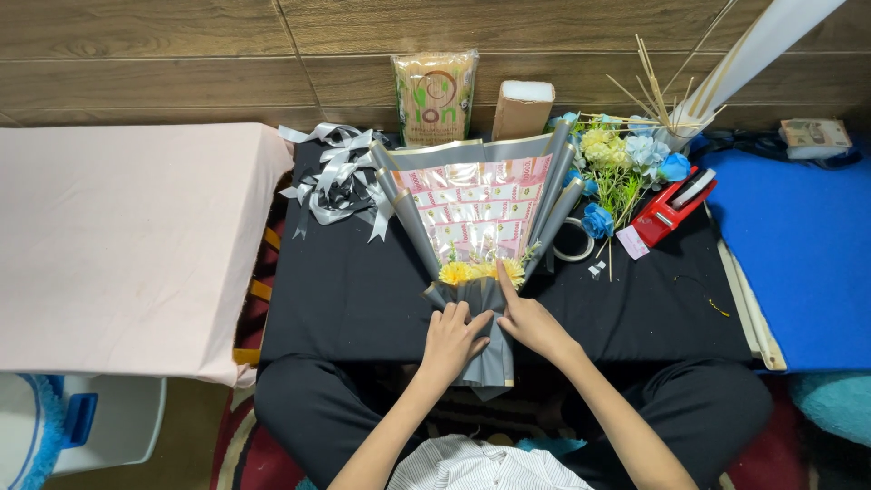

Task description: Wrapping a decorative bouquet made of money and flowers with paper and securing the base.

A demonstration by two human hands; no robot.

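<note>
Hands (494, 331) on grey bouquet wrap (485, 349) — brown packet (434, 98) behind.

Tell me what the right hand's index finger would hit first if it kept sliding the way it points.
Probably the yellow flowers just beyond the right hand, then the pink patterned sheet inside the bouquet.

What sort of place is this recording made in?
Probably a home craft corner on the floor: a low black table bearing a wrapped bouquet, silver ribbon bows, artificial flowers and a red tape dispenser.
</note>
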